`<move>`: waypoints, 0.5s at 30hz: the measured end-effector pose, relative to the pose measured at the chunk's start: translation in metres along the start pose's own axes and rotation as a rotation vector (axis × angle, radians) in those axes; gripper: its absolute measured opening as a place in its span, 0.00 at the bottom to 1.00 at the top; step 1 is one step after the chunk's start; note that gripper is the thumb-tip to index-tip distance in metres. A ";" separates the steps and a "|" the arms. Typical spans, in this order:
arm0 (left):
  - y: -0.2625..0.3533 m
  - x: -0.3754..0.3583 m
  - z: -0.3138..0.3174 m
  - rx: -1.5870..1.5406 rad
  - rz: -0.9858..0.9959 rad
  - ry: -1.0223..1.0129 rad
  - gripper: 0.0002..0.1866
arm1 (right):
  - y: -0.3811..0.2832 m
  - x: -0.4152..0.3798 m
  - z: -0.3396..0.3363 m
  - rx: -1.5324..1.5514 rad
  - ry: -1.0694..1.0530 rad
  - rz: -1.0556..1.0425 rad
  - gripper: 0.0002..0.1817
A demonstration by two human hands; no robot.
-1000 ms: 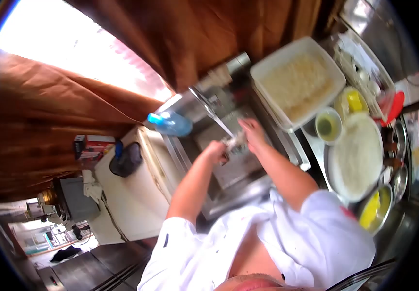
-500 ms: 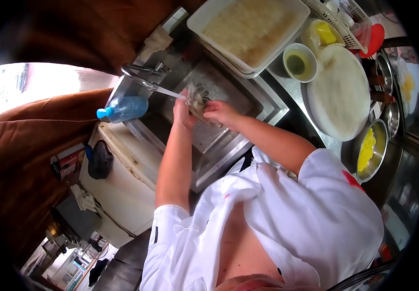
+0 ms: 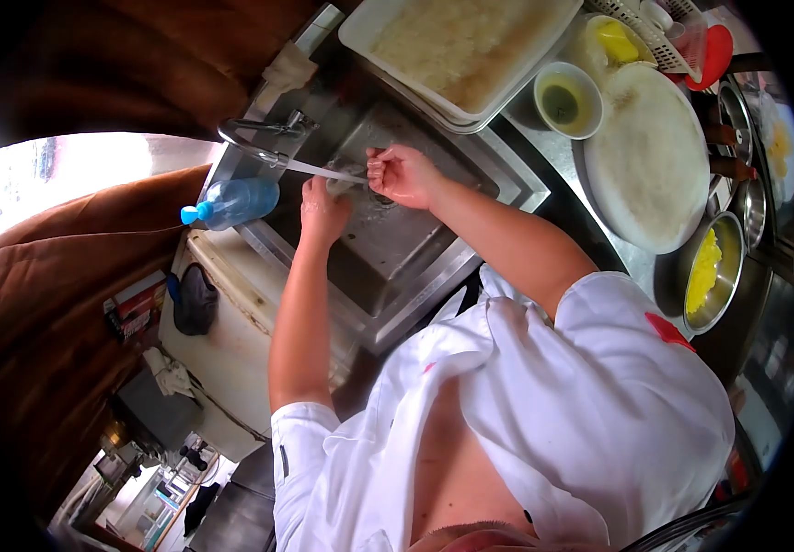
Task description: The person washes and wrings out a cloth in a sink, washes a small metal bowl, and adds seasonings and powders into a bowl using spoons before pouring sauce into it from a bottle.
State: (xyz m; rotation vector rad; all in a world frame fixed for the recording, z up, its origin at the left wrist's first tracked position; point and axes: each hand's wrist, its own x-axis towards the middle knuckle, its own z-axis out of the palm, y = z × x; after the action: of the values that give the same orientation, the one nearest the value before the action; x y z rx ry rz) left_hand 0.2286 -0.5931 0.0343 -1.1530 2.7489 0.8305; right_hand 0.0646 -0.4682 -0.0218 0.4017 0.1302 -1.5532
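My left hand [image 3: 324,216] is over the left part of the metal sink [image 3: 425,230], fingers bent and closed. A small pale patch shows beside its fingers; whether it is cloth or splashing water, I cannot make out. My right hand [image 3: 402,175] is raised across the stream from it, wet, with fingers curled toward the palm and nothing visible in them. Between the two hands, water [image 3: 323,171] runs from the curved faucet [image 3: 254,147].
A blue-capped bottle [image 3: 241,203] lies on the sink's left edge. Beyond the basin is a large white tub [image 3: 461,55]. To the right are a white cup [image 3: 568,101], a round white board [image 3: 647,166] and a metal bowl [image 3: 717,271] holding yellow food.
Half a second ago both hands held a wet greyish cloth under the water. Now they are apart: the left has shifted left, the right has lifted away, and the cloth no longer shows clearly.
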 end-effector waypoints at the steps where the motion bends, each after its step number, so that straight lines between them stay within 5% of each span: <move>1: -0.001 -0.007 -0.004 -0.007 0.023 0.004 0.33 | 0.002 -0.003 0.012 0.024 -0.015 0.011 0.07; 15: 0.000 -0.071 -0.020 -0.264 -0.068 0.085 0.28 | 0.020 -0.011 0.061 -0.038 -0.233 0.105 0.16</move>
State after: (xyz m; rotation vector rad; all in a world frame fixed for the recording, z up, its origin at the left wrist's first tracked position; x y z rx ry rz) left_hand 0.2830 -0.5566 0.0689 -1.3452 2.7089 1.1899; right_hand 0.0732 -0.4791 0.0417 0.1923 -0.0410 -1.4797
